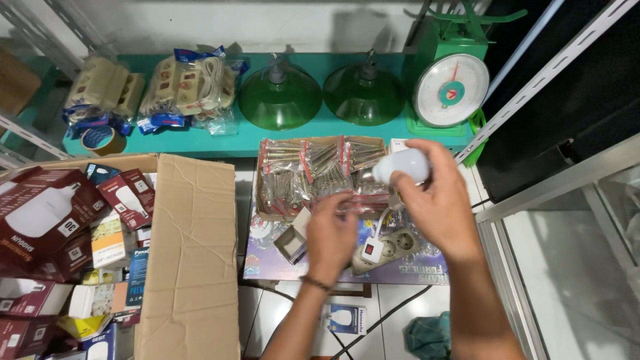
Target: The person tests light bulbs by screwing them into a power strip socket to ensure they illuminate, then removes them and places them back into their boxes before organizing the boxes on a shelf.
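Observation:
My right hand grips a white light bulb, held sideways above a shallow cardboard tray of clear packets with red headers. My left hand hangs just left of it, fingers curled over the packets and close to the bulb's base; whether it holds anything is hidden. A grey power strip with a red switch lies under both hands on a printed purple board. A small open bulb box rests beside my left hand.
A big open carton at left holds several boxed bulbs. On the teal shelf stand two green lamp shades, a green dial scale, bagged sockets and a tape roll. Black cables cross the white tile floor.

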